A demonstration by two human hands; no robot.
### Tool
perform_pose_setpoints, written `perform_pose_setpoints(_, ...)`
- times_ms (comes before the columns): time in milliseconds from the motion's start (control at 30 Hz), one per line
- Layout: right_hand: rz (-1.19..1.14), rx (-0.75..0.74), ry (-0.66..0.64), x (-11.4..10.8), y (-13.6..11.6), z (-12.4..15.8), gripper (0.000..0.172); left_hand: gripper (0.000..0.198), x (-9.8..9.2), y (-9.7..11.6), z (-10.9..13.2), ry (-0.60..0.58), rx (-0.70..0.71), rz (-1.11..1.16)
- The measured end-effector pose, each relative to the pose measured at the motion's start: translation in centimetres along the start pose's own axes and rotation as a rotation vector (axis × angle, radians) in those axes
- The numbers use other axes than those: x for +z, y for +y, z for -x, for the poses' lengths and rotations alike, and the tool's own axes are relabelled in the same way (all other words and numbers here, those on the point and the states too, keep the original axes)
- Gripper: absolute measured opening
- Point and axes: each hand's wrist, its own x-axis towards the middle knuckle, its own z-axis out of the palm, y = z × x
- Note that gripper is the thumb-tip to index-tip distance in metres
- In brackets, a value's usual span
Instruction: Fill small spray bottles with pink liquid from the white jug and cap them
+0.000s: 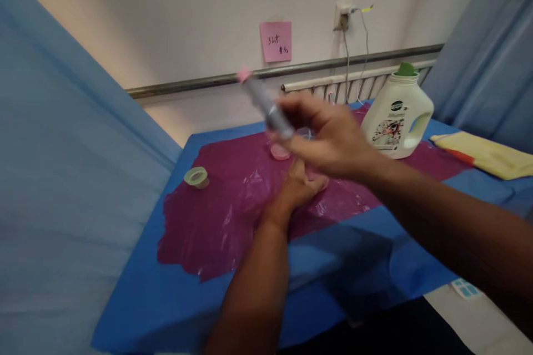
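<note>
Table [139, 294], blue. Sheet [216, 216], purple, spread on it. Jug [395, 113], upright, at right. My left hand [298, 187], low at the sheet; its grip I cannot tell. My right hand [327, 136]: clasps a grey, pink-tipped stick [266, 104] above the sheet.

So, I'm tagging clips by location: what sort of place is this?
Probably a curtained-off work corner in a room: blue curtains hang on both sides, a wall with a socket stands behind, and a table covered in blue bears a purple plastic sheet.
</note>
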Motion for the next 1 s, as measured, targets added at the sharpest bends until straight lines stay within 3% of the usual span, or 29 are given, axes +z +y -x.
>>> perform_pose_setpoints(100, -0.091, 0.152, 0.206, -5.6, -0.2, -0.8, 0.021, 0.082, -0.2, 0.0, 0.2, -0.053, 0.025, 0.059)
perform_pose_setpoints(233, -0.137, 0.265, 0.264, -8.5, 1.6, -0.3, 0.018, 0.082, -0.7, 0.3, 0.5, -0.095, -0.02, 0.07)
perform_pose_setpoints(533, -0.163, 0.334, 0.279, -8.0, 6.1, 2.1, 0.032, 0.087, -0.7, 0.5, 0.3, -0.11, -0.032, 0.061)
perform_pose_setpoints(800, -0.218, 0.572, -0.011, -6.4, 10.5, 7.1, 0.042, 0.083, -0.8, 0.6, 0.3, -0.118, 0.01, 0.066)
perform_pose_setpoints(1000, -0.262, 0.522, -0.075, -6.0, 11.0, 8.6, 0.046, 0.084, -0.8, 0.6, 0.2, -0.124, 0.028, 0.094)
